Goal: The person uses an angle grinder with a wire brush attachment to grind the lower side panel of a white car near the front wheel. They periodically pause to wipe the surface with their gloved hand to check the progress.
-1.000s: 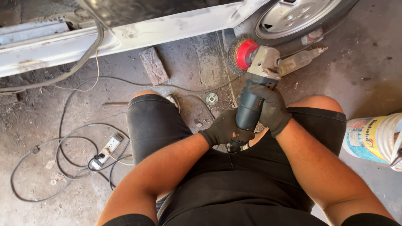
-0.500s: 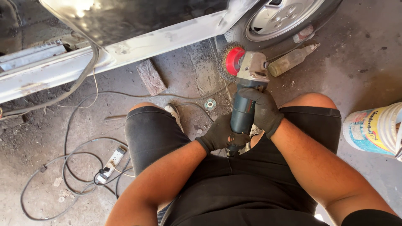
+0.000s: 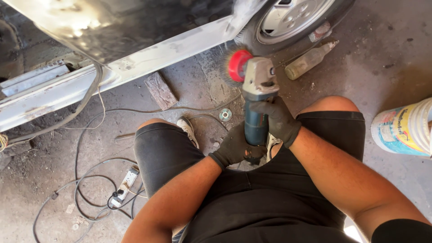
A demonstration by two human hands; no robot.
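Both hands wear black gloves and are wrapped around a blue and grey grinder (image 3: 256, 103): the left hand (image 3: 234, 147) grips its back end and the right hand (image 3: 279, 119) grips its middle. The grinder is held up above the floor, between the knees. Its red wire brush (image 3: 236, 66) points at the car's white sill (image 3: 148, 60), near the wheel (image 3: 292, 20).

Dusty concrete floor (image 3: 387, 58), sunlit and stained. Cables (image 3: 85, 198) snake over to a power strip (image 3: 123, 186), with a brick (image 3: 160, 90) and a bucket (image 3: 402, 128) sitting around.
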